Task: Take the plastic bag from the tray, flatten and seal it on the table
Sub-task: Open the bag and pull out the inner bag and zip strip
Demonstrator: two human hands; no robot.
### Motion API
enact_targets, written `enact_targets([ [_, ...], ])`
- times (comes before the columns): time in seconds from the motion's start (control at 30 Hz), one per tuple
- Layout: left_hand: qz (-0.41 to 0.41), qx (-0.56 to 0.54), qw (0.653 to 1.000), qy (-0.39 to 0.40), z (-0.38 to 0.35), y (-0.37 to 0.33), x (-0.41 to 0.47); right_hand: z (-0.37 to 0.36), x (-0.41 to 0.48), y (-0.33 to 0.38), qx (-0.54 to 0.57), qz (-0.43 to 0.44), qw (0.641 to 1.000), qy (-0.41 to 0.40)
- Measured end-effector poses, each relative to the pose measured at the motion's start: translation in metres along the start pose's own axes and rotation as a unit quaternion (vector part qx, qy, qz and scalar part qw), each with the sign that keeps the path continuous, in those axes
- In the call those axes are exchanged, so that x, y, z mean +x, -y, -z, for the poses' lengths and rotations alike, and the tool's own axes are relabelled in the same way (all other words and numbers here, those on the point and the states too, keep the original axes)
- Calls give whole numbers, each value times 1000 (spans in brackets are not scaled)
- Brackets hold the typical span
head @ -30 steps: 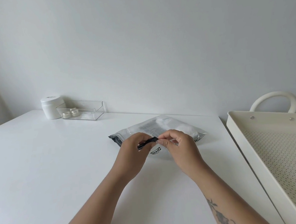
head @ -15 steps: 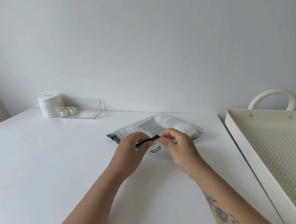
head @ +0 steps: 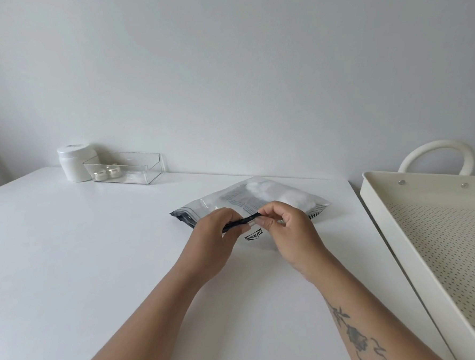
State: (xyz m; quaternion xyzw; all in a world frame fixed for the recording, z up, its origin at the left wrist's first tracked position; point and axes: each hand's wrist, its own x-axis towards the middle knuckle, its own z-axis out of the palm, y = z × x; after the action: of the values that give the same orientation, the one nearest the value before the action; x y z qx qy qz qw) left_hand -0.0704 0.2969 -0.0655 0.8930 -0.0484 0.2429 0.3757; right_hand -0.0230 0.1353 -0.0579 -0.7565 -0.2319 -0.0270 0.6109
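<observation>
A clear plastic bag (head: 262, 196) with a black zip strip, printed lines and white wads inside lies on the white table (head: 82, 259), near its far right part. My left hand (head: 216, 239) and my right hand (head: 289, 232) both pinch the bag's near edge along the black zip strip, fingertips almost touching, lifting that edge slightly off the table. The near part of the bag is hidden behind my hands. The cream perforated tray (head: 377, 207) stands to the right of the table.
A white lidded jar (head: 74, 163) and a clear plastic box (head: 127, 170) holding two small candles sit at the table's back left by the wall. The tray has a looped handle (head: 434, 151) at its far end.
My hands hold the same pinch on the zip strip, with the fingertips shifted only slightly. The bag has stayed in place.
</observation>
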Motion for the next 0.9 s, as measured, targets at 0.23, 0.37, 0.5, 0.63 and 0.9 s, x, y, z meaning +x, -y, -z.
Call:
enact_targets([
  [0.23, 27, -34, 999, -7, 1, 1, 1, 1, 0, -2, -9, -12, 1000, 4],
  [0.37, 53, -55, 997, 5, 6, 6, -1, 6, 0, -4, 15, -34, 999, -5],
  [0.5, 41, -34, 999, -4, 2, 3, 1, 12, -1, -5, 0, -35, 999, 3],
  [0.63, 39, -25, 999, -13, 2, 3, 1, 9, -1, -2, 1, -11, 1000, 27],
  [0.9, 5, -41, 999, -13, 0, -2, -1, 8, 0, 3, 56, -12, 998, 21],
])
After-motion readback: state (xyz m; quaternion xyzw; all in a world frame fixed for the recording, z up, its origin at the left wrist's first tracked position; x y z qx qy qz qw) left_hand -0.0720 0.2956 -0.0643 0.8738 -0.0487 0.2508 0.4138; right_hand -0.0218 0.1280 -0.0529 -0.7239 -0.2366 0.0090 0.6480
